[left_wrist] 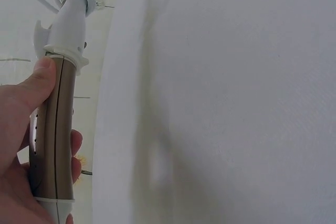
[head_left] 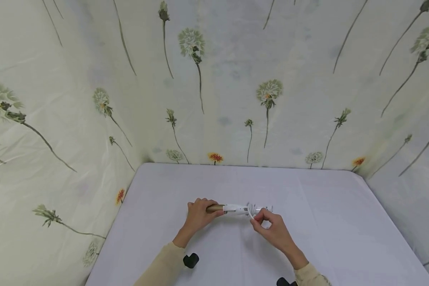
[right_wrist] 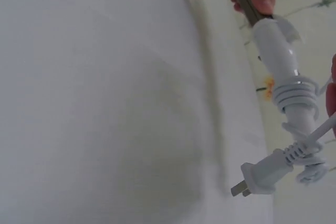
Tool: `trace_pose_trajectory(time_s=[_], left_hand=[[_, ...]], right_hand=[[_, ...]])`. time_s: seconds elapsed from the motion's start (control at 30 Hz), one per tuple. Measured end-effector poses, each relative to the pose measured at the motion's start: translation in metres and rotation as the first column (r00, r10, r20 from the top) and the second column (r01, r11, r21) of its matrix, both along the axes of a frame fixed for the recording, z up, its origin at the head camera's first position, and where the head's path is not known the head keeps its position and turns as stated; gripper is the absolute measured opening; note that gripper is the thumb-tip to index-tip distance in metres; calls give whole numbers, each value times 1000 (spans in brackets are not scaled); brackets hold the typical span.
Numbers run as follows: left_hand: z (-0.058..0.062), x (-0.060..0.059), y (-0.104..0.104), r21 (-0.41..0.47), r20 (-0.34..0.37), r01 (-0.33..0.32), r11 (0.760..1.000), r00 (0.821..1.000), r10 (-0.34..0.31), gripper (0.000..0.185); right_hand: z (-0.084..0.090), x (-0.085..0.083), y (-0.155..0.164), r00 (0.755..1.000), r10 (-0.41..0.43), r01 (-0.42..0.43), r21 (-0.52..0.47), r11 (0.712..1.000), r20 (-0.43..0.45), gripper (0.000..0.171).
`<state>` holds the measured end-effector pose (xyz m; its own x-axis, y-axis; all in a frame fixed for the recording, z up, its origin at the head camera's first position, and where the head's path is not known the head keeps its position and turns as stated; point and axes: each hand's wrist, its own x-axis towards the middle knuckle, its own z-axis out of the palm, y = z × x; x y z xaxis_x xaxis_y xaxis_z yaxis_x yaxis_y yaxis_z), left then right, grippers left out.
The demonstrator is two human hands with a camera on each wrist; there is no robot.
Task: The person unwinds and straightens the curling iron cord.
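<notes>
The curling iron (head_left: 228,209) has a barrel (left_wrist: 52,129) of smooth, brushed-looking metal in a bronze-gold tone with a soft satin sheen; next to the barrel, its handle (right_wrist: 278,59) is glossy white plastic. The cord (right_wrist: 296,95) wound around that handle is smooth white plastic or rubber, and the plug (right_wrist: 260,174) at the cord's end is moulded white plastic with bare metal prongs. Under the curling iron, the table (head_left: 325,222) wears a matt white cloth; behind it hangs a thin, slightly shiny, wrinkled floral sheet (head_left: 236,79)
</notes>
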<state>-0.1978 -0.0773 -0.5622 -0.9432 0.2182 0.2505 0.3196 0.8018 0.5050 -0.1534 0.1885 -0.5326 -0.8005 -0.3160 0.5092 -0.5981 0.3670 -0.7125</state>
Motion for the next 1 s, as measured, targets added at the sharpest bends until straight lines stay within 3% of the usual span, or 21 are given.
trace_pose_trajectory(time_s=[0.4, 0.7, 0.83, 1.0], left_hand=[[1, -2, -3, -1, 12, 5, 1000, 1000, -5, 43], [-3, 0, -4, 7, 29, 51, 999, 998, -51, 39], [-5, 1, -5, 25, 49, 68, 997, 996, -69, 39], [-4, 2, -8, 55, 75, 95, 994, 992, -99, 38]], right_hand=[[4, -19, 4, 1000, 15, -15, -23, 1000, 4, 15], [21, -21, 0, 992, -103, 105, 24, 994, -67, 15], [10, -33, 6, 987, -130, 133, 35, 990, -90, 16], [10, -40, 11, 984, -155, 160, 49, 986, -93, 13]])
